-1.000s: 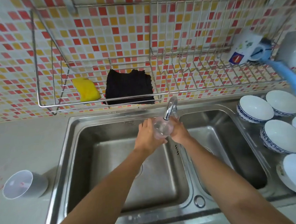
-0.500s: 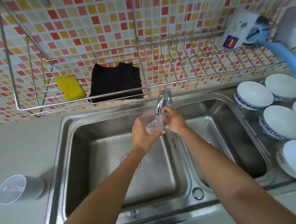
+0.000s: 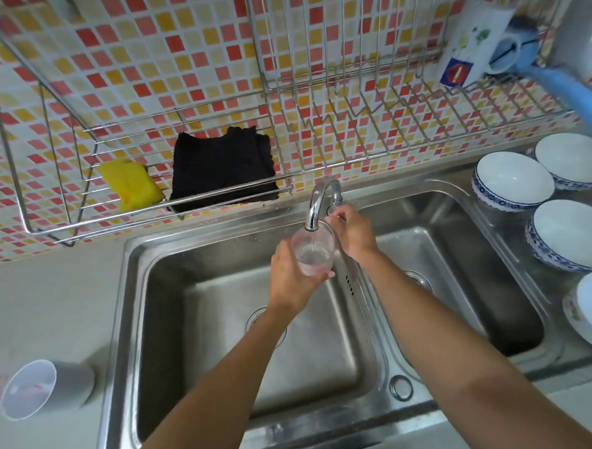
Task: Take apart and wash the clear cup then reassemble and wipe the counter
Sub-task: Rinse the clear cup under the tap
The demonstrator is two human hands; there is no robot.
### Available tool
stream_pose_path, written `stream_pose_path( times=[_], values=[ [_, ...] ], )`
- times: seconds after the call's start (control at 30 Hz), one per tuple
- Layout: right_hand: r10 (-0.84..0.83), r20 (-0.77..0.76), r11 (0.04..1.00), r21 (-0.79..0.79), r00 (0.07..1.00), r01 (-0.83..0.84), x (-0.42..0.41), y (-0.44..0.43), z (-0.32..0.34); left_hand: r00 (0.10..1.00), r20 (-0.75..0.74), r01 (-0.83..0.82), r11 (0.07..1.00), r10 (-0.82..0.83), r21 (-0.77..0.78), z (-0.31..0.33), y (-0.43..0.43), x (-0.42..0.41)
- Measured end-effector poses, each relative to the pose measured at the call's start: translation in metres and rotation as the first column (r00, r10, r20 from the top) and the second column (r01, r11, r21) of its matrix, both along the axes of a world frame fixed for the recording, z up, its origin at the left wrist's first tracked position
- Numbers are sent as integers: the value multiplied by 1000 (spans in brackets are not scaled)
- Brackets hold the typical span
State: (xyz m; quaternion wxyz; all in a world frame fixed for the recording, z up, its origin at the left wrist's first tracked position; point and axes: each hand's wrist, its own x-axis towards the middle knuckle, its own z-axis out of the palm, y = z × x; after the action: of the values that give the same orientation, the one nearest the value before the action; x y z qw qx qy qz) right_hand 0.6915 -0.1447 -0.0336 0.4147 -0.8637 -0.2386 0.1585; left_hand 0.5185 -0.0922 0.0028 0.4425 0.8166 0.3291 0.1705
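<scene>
Over the sink point(image 3: 199, 244), the left hand point(image 3: 289, 284) curls its fingers round the clear cup point(image 3: 314, 256) under the tap point(image 3: 315, 202) for rinsing; the right hand point(image 3: 354, 233) pinches the tap's base, probably regulating flow.

Right hand point(image 3: 351, 231) gone from side of transparent plastic cup point(image 3: 312, 254), now up behind curved chrome tap spout point(image 3: 315, 202), fingers curled on small chrome tap handle point(image 3: 331, 211). Left hand point(image 3: 290, 279) alone grips cup, where a second ago both hands flanked it. Cup mouth now directly under spout tip. Thin water stream point(image 3: 312, 241) now visible falling in, water pooling at bottom.
</scene>
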Motion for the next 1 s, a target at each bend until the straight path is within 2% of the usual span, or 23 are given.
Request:
stream_pose_path(
  times=[0.17, 0.33, 0.4, 0.5, 0.6, 0.7, 0.77, 0.83, 0.9, 1.0],
  values=[
    [-74, 14, 997, 35, 997, 73, 12, -4, 0, 1000, -17, 4, 1000, -4, 0, -3, -2, -1],
    [-37, 43, 999, 12, 998, 37, 14, -5, -4, 1000, 4, 0, 1000, 0, 11, -4, -1, -1],
    [-10, 23, 1000, -2, 1000, 10, 16, -6, -5, 998, 23, -51, 998, 51, -24, -3, -3, 1],
    [22, -17, 997, 73, 1000, -21, 9, -18, -7, 998, 35, -57, 997, 58, -49, -1, -5, 5],
    [-67, 23, 988, 140, 997, 63, -20, -43, -15, 993, 59, -97, 992, 101, -76, 1, -5, 8],
    [-189, 84, 976, 122, 978, 178, -56, -72, -38, 991, 76, -106, 992, 111, -61, 0, -8, 9],
    [-162, 137, 985, 87, 977, 152, -76, -89, -60, 984, 95, -144, 988, 149, -57, -1, -10, 8],
    [-80, 234, 996, -22, 969, 88, -91, -99, -78, 983, 91, -153, 987, 157, -43, -3, -10, 7],
    [5, 358, 987, -152, 934, 53, -98, -101, -85, 988, 95, -118, 993, 118, -9, -4, -10, 5],
    [164, 465, 956, -292, 870, -24, -98, -97, -82, 990, 106, -97, 994, 91, 55, -8, -7, 0]
  ],
)
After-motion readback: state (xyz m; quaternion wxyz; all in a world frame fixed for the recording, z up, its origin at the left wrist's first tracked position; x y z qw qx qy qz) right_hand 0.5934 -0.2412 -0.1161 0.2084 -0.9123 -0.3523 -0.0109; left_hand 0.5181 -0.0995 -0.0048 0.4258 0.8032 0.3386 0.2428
